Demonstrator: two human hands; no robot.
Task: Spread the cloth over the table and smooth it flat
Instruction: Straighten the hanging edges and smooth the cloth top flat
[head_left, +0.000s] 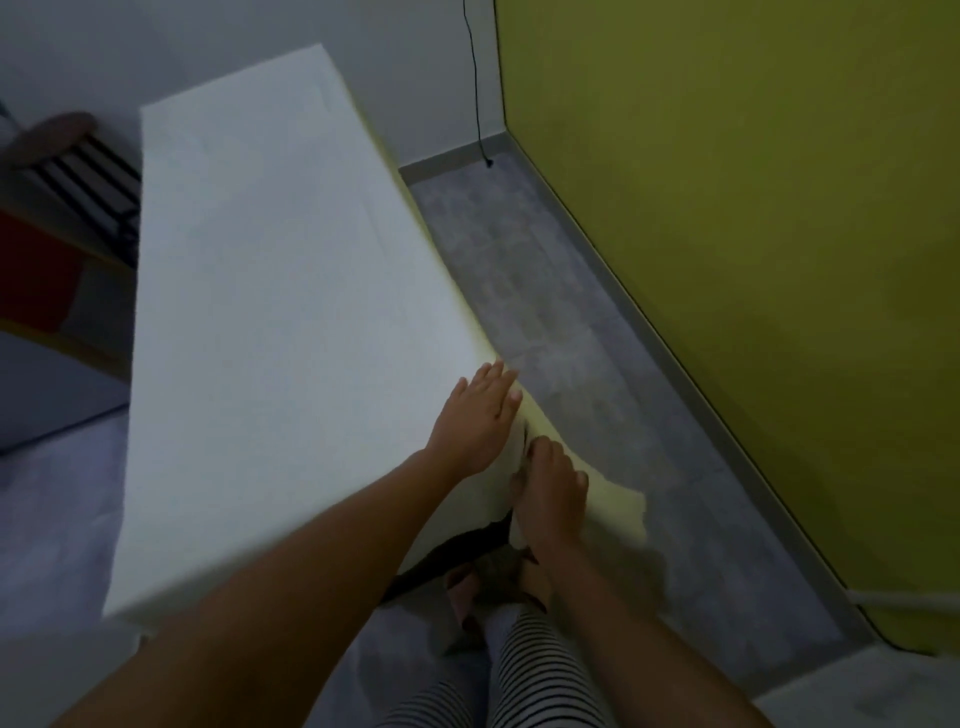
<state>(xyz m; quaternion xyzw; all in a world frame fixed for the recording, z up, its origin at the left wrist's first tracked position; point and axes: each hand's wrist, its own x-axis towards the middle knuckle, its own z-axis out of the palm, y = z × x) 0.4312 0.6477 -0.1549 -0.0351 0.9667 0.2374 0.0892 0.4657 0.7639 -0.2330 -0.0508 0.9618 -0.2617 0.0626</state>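
Note:
A white cloth (270, 312) covers the long table from its near end to its far end and looks mostly flat. My left hand (478, 421) lies palm down with fingers spread on the cloth at the table's near right corner. Just below that corner, my right hand (550, 493) grips the hanging edge of the cloth (618, 504), which droops over the right side. A dark table leg (457, 556) shows under the lifted hem.
A grey floor strip (571, 322) runs between the table and a yellow-green wall (727, 208) on the right. A black cable (475, 78) hangs in the far corner. A chair (78, 166) stands at the left. My striped trouser legs (530, 670) are beside the table's near corner.

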